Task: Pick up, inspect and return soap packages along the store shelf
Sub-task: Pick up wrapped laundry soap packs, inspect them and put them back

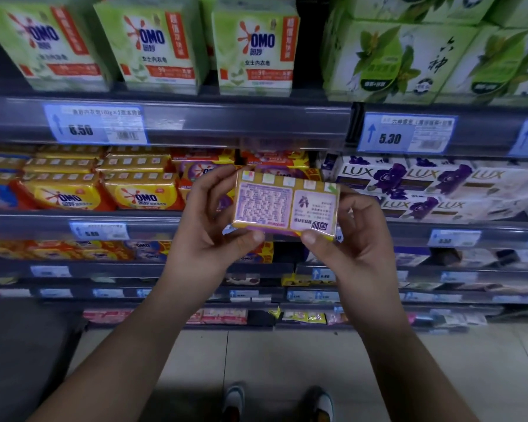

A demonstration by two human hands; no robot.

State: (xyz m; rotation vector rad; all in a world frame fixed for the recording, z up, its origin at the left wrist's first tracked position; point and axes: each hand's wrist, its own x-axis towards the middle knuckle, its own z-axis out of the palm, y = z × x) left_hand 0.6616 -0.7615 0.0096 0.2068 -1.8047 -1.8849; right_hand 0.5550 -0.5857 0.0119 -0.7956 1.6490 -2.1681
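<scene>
A rectangular, plastic-wrapped soap package with yellow edges and a purple printed back [287, 205] is held in the air between both grips, in front of the grey store shelf [226, 123]. Its left end is grasped by the left grip [208, 226] and its right end by the right grip [357, 236], each with the thumb pressed at the lower edge and the fingers curled behind, and the printed back is turned to the camera, upside down. Stacked yellow OMO soap packs [64, 193] are seen on the shelf beyond the left grip, and white-and-purple LUX cartons [409, 178] beyond the right grip.
</scene>
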